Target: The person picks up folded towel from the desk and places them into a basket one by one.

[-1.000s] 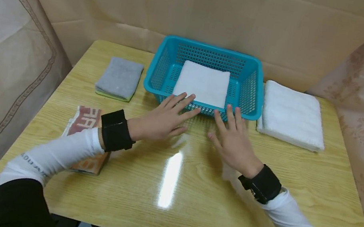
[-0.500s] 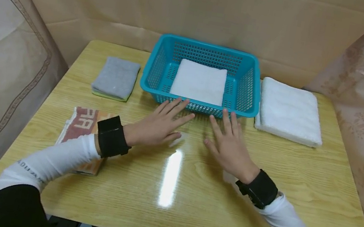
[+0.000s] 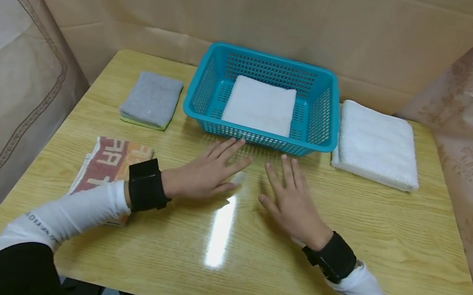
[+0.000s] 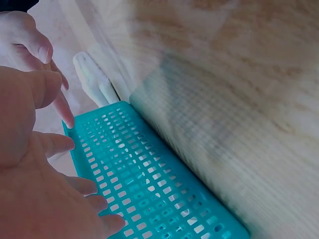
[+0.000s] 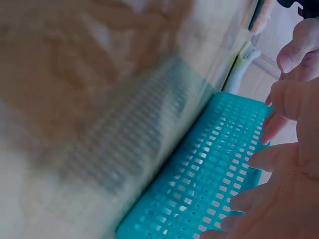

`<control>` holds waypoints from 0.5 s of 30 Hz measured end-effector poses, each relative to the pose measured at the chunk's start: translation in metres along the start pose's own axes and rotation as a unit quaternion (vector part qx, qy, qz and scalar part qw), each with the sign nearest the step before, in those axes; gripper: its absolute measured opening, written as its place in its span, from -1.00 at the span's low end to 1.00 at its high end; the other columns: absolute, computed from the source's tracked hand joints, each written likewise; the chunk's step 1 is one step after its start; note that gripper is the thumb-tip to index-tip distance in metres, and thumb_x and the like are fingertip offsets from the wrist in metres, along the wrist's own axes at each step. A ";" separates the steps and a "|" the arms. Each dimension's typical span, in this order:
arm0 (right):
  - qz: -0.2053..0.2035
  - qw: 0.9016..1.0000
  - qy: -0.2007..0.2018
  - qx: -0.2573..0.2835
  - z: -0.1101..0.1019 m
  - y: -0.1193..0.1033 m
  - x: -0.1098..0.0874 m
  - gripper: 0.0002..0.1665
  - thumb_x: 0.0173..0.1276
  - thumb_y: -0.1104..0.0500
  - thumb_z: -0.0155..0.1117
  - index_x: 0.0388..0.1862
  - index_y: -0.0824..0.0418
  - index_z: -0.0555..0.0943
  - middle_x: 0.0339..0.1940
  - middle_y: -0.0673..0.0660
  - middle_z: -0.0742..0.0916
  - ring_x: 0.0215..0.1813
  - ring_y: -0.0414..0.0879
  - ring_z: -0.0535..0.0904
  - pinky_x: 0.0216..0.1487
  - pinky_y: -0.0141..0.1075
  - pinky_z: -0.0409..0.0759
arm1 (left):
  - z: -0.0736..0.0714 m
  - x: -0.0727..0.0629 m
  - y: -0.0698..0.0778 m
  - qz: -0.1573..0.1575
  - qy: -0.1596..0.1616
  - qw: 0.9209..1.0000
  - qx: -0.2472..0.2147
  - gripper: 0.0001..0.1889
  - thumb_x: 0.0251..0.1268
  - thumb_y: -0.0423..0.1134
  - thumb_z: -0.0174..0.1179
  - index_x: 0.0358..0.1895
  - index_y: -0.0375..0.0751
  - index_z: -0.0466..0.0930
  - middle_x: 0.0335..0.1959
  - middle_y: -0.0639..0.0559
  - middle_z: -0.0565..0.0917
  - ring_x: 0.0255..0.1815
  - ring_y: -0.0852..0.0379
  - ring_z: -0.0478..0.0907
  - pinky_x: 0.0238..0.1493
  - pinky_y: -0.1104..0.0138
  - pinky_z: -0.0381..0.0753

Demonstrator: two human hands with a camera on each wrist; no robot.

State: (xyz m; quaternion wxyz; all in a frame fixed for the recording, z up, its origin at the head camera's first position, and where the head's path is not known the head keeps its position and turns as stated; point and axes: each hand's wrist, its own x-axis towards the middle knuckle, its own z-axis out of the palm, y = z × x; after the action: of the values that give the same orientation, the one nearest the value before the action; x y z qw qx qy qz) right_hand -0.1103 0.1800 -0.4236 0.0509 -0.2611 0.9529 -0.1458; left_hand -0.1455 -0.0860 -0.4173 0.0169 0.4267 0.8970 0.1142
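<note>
A teal plastic basket (image 3: 257, 138) with perforated walls stands at the back middle of the table. On its floor lies a folded white towel (image 3: 260, 105). My left hand (image 3: 204, 171) hovers over the table just in front of the basket, fingers spread and fairly straight, holding nothing. Beside it, my right hand (image 3: 295, 203) is held the same way, palm down, with its fingertips a short way off the basket's front wall. In the left wrist view the basket (image 4: 149, 179) shows beyond the spread fingers; the right wrist view shows the same basket wall (image 5: 199, 174).
Right of the basket lies a thick folded white towel (image 3: 379, 146). To its left is a folded grey cloth (image 3: 152, 100) with a green edge. A red and orange patterned towel (image 3: 108, 159) lies partly under my left forearm. Curtains (image 3: 274, 12) enclose the table (image 3: 277, 292).
Both hands have drawn back from the basket's front rim toward the table's near side, fingers still spread. The head view has shifted slightly; basket and towels stay put.
</note>
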 end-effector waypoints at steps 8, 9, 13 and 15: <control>0.009 1.000 -0.005 0.017 0.004 0.005 -0.007 -0.11 0.53 -0.11 0.11 0.64 0.17 -0.01 0.63 0.34 -0.20 0.61 0.31 -0.37 0.46 0.32 -0.13 | 0.005 0.000 0.003 0.002 -0.020 1.000 -0.019 -0.30 0.56 -0.02 0.02 0.60 -0.12 0.00 0.61 -0.34 -0.24 0.60 -0.28 -0.24 0.47 -0.21 -0.04; 0.009 1.000 -0.003 0.014 0.003 0.007 -0.008 -0.10 0.53 -0.11 0.12 0.64 0.18 -0.01 0.63 0.36 -0.18 0.61 0.32 -0.36 0.45 0.33 -0.12 | 0.005 0.000 0.003 0.002 -0.021 1.000 -0.020 -0.30 0.55 -0.03 0.03 0.60 -0.12 0.00 0.61 -0.33 -0.24 0.60 -0.28 -0.25 0.48 -0.21 -0.04; 0.016 1.000 0.010 -0.006 0.000 0.013 -0.009 -0.09 0.51 -0.11 0.13 0.64 0.20 0.00 0.62 0.39 -0.13 0.60 0.34 -0.32 0.45 0.33 -0.09 | 0.006 0.001 0.004 0.004 -0.022 1.000 -0.020 -0.30 0.54 -0.04 0.05 0.60 -0.15 0.02 0.60 -0.37 -0.19 0.60 -0.29 -0.22 0.48 -0.18 -0.03; 0.015 1.000 0.020 -0.013 -0.002 0.016 -0.011 -0.10 0.51 -0.10 0.13 0.63 0.21 0.02 0.62 0.40 -0.11 0.60 0.34 -0.32 0.46 0.31 -0.10 | 0.007 0.001 0.004 0.003 -0.024 0.999 -0.022 -0.30 0.54 -0.04 0.05 0.60 -0.15 0.02 0.59 -0.38 -0.17 0.60 -0.29 -0.21 0.49 -0.17 -0.02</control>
State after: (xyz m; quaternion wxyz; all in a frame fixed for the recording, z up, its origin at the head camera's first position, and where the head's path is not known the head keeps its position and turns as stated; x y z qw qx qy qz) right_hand -0.1094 0.1993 -0.4266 0.0305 -0.2443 0.9594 -0.1376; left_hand -0.1421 -0.0810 -0.4228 0.0474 0.4312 0.8925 0.1237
